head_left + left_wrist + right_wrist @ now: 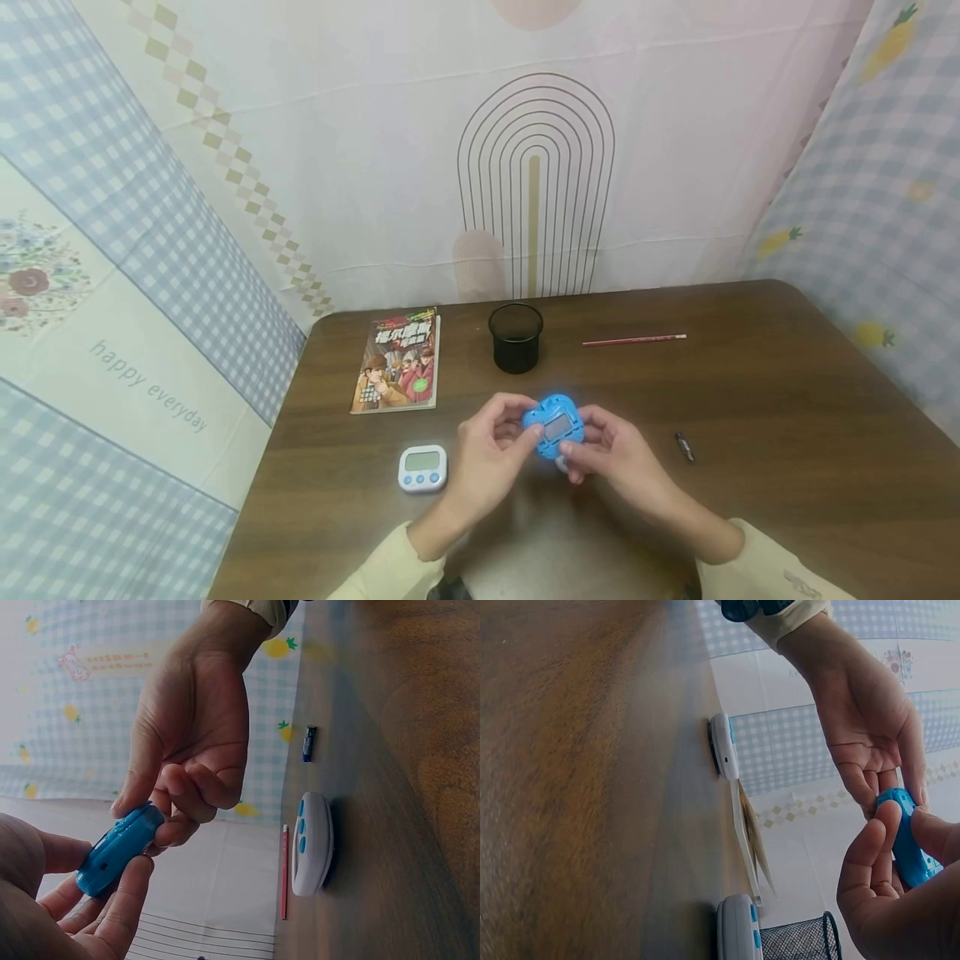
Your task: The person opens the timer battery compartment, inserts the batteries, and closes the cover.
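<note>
Both hands hold a small blue rounded plastic device (557, 425), raised above the table, with a greyish rectangular area on the face turned up. My left hand (491, 442) pinches its left side between thumb and fingers. On the opposite edge, the thumb and fingers of my right hand (617, 454) grip it. The left wrist view shows the blue device (120, 849) from its edge, between the two hands. Partly hidden below the hands is a white timer (561, 463), whose blue buttons show in the left wrist view. A small dark battery (685, 447) lies right of the right hand.
Another white timer (422, 468) with blue buttons lies left of the left hand. Farther back are a comic-style book (396, 362), a black mesh pen cup (516, 342) and a red pencil (633, 341). A printed cloth (375, 167) hangs behind the table.
</note>
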Action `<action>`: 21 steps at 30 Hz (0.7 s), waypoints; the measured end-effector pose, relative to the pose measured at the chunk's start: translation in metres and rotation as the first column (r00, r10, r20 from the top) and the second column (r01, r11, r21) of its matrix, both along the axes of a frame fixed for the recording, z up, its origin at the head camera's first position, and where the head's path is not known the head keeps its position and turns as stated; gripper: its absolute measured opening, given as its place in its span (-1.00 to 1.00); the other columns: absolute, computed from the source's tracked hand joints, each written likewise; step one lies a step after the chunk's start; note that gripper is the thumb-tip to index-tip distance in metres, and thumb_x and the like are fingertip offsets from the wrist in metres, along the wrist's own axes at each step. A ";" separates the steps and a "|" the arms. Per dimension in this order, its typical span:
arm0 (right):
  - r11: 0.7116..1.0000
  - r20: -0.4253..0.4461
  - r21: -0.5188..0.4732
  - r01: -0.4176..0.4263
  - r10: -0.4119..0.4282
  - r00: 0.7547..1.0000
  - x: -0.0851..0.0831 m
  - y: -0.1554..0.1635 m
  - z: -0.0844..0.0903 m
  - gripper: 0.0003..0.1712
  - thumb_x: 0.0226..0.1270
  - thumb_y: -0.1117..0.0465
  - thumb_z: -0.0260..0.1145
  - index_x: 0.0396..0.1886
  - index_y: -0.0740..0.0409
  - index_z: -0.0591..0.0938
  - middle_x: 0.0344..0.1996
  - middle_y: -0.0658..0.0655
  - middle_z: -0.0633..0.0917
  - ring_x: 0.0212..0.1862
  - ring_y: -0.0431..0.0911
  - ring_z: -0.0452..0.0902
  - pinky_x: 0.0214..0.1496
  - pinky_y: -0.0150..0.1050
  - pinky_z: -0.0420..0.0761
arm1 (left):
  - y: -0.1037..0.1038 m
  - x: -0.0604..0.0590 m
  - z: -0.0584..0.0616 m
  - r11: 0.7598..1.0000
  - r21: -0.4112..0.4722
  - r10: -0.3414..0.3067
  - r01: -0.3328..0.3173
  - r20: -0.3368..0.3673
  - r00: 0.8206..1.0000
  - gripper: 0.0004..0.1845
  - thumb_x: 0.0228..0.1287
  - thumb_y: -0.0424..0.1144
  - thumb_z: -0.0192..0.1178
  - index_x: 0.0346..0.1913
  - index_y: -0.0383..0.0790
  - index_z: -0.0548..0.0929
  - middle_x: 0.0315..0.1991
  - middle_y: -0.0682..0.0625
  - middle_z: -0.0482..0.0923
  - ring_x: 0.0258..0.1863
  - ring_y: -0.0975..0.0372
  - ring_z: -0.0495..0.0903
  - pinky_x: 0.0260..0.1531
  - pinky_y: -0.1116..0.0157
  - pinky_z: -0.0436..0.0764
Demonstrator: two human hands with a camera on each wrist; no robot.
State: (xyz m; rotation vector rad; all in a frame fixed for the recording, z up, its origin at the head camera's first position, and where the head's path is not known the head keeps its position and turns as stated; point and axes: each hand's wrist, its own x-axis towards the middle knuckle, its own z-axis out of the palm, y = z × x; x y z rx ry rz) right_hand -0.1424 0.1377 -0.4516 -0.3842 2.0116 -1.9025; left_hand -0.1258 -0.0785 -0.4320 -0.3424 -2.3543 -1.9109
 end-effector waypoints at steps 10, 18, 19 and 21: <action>0.999 -0.026 0.048 0.021 -0.020 0.999 0.001 0.001 0.000 -0.46 0.53 0.16 0.40 0.24 0.46 0.45 -0.15 0.52 0.70 -0.40 -0.02 0.68 -0.17 -0.26 0.77 | -0.001 0.001 0.001 1.000 -0.002 -0.006 0.006 0.005 1.000 -0.72 0.45 -0.25 0.38 0.15 -0.07 0.67 0.00 0.01 0.77 -0.12 0.24 0.76 -0.06 0.35 0.78; 0.998 -0.026 0.064 0.025 -0.024 0.999 0.000 0.002 0.001 -0.47 0.52 0.15 0.41 0.19 0.45 0.45 -0.17 0.51 0.71 -0.41 -0.02 0.67 -0.20 -0.26 0.76 | 0.000 0.000 0.000 1.000 0.005 -0.009 0.009 0.010 1.000 -0.73 0.46 -0.25 0.37 0.15 -0.08 0.67 0.00 0.01 0.77 -0.12 0.23 0.76 -0.06 0.36 0.78; 0.997 -0.026 0.066 0.025 -0.023 0.999 0.000 0.002 0.001 -0.47 0.51 0.15 0.41 0.19 0.45 0.45 -0.18 0.51 0.71 -0.41 -0.02 0.66 -0.20 -0.26 0.76 | 0.000 0.000 0.000 1.000 0.008 -0.010 0.010 0.011 1.000 -0.73 0.46 -0.26 0.37 0.15 -0.08 0.67 0.00 0.01 0.77 -0.12 0.23 0.76 -0.06 0.35 0.78; 0.997 -0.021 0.067 0.026 -0.025 0.999 0.001 0.001 0.002 -0.47 0.51 0.15 0.42 0.17 0.45 0.45 -0.19 0.51 0.71 -0.42 -0.02 0.65 -0.22 -0.26 0.75 | 0.000 0.000 0.000 1.000 0.009 -0.011 0.011 0.010 1.000 -0.73 0.46 -0.26 0.37 0.15 -0.08 0.67 0.00 0.01 0.77 -0.12 0.23 0.76 -0.06 0.35 0.78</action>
